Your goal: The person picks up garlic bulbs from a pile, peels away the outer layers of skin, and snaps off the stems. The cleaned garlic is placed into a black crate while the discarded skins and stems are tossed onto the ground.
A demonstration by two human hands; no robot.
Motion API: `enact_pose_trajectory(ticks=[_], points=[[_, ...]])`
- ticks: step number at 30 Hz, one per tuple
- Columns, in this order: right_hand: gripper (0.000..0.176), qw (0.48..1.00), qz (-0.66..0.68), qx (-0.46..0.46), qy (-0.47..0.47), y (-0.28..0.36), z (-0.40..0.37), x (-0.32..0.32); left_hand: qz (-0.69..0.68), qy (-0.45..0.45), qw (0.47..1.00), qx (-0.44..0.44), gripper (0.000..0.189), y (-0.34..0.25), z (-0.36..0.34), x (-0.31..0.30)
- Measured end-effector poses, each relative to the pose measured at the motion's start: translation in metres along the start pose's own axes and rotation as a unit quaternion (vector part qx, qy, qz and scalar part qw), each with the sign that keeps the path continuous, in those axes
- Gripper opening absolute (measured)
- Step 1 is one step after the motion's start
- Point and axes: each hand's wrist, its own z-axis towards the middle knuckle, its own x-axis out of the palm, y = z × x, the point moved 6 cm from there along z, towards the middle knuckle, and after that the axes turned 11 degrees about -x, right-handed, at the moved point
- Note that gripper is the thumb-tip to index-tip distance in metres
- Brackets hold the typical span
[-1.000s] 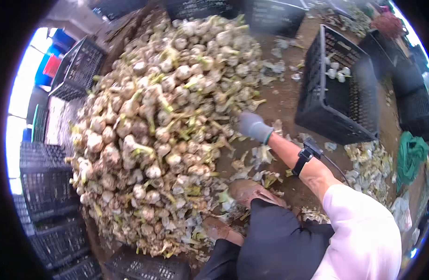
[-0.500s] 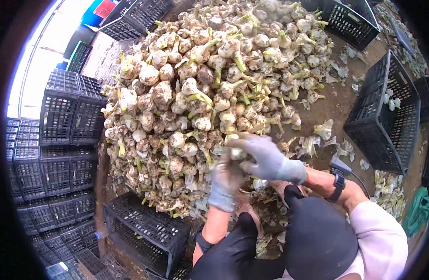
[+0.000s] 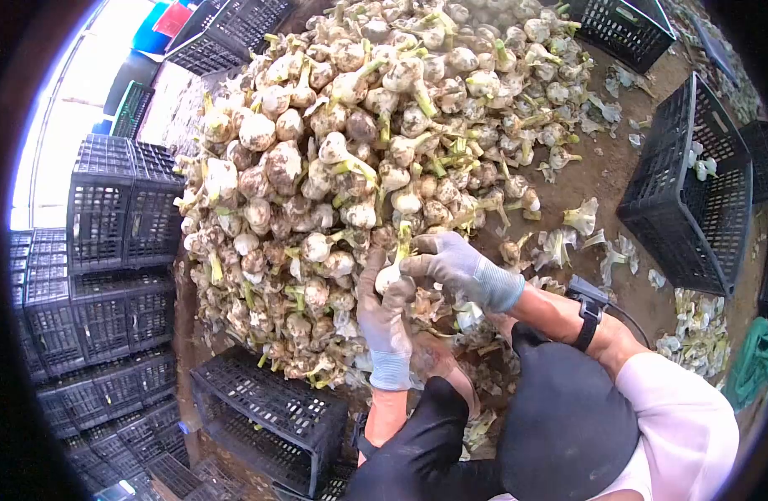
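Observation:
My left hand (image 3: pixel 382 316), in a dirty pale glove, is closed around a garlic bulb (image 3: pixel 387 278) with a clean white side and a green stem pointing up. From the right, my right hand (image 3: pixel 452 265), gloved too, has its thumb and fingers closed on the same bulb near the base of its stem. Part of the bulb is hidden by the fingers. Just beyond both hands rises a large heap of soil-stained garlic (image 3: pixel 317 175) with cut green stems.
Black plastic crates (image 3: pixel 121 200) are stacked at the left. Another crate (image 3: pixel 267 409) lies near my left leg. A crate (image 3: pixel 693 184) at the right holds a few white bulbs. Loose peelings (image 3: pixel 580 217) litter the soil, and a green net bag (image 3: pixel 751 363) lies far right.
My hands were blurred and close together over the bulb. Now the left has shifted slightly left, the right has turned, and the bulb's white side and upright stem show between them.

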Motion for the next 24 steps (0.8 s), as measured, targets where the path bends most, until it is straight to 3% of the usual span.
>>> enact_pose_trajectory(ticks=[3,5,9,10,11,12,13,14,15,16,17,18,19,20,21,22,23,24], points=[[0.032,0.999,0.013,-0.008,0.03,-0.02,0.003,0.004,-0.094,0.033,0.995,-0.018,0.074,0.006,-0.002,-0.008],[0.028,0.995,0.088,0.016,0.045,-0.002,-0.005,0.011,-0.084,0.046,0.995,-0.025,0.069,0.005,-0.002,-0.017],[0.023,0.994,0.074,-0.013,0.074,-0.004,-0.002,0.012,-0.079,0.08,0.994,-0.007,0.072,-0.006,-0.004,-0.008],[0.021,0.992,0.054,-0.084,0.073,-0.001,-0.005,0.014,0.047,0.029,0.995,0.087,0.071,-0.011,-0.002,-0.013],[0.022,0.989,0.148,-0.006,0.025,-0.013,-0.003,0.021,0.172,-0.024,0.969,0.177,0.069,-0.018,-0.004,-0.012],[0.019,0.992,0.122,-0.003,0.009,-0.014,-0.005,0.017,0.255,-0.048,0.934,0.245,0.064,-0.023,-0.006,-0.01],[0.016,0.995,0.096,-0.001,-0.005,-0.012,-0.007,0.015,0.253,-0.048,0.935,0.243,0.064,-0.026,-0.009,-0.006],[0.016,0.995,0.095,0.0,-0.005,-0.017,-0.006,0.016,0.159,-0.051,0.975,0.146,0.06,-0.025,-0.009,-0.006],[0.014,0.997,0.051,-0.056,-0.016,-0.022,-0.002,0.016,0.062,-0.053,0.996,0.047,0.057,-0.019,-0.007,-0.007],[0.013,0.993,0.008,-0.112,-0.027,-0.027,0.002,0.016,-0.069,-0.057,0.993,-0.082,0.057,0.005,-0.005,-0.022],[0.013,0.993,0.007,-0.117,-0.024,-0.04,0.007,0.015,-0.069,-0.057,0.993,-0.077,0.057,0.008,-0.003,-0.027],[0.012,0.961,-0.138,-0.238,-0.027,-0.037,0.011,0.013,-0.154,-0.059,0.97,-0.179,0.058,0.022,-0.001,-0.03],[0.012,0.894,-0.277,-0.35,-0.032,-0.022,0.008,0.017,-0.234,-0.059,0.929,-0.28,0.058,0.035,-0.003,-0.031],[0.012,0.87,-0.319,-0.374,-0.031,-0.017,0.01,0.018,-0.245,0.086,0.918,-0.301,0.06,0.03,-0.002,-0.021],[0.012,0.869,-0.318,-0.377,-0.033,-0.016,0.008,0.013,-0.243,0.086,0.919,-0.298,0.06,0.032,0.001,-0.023],[0.011,0.963,-0.154,-0.222,-0.001,-0.007,0.006,0.009,-0.241,0.019,0.921,-0.306,0.063,0.024,0.0,-0.02],[0.011,0.998,0.019,-0.054,0.032,-0.012,0.0,0.011,-0.239,-0.048,0.918,-0.313,0.068,0.021,-0.002,-0.02],[0.013,0.988,0.138,-0.002,0.076,-0.032,-0.001,0.012,-0.1,-0.105,0.952,-0.271,0.065,0.024,-0.003,-0.037]])
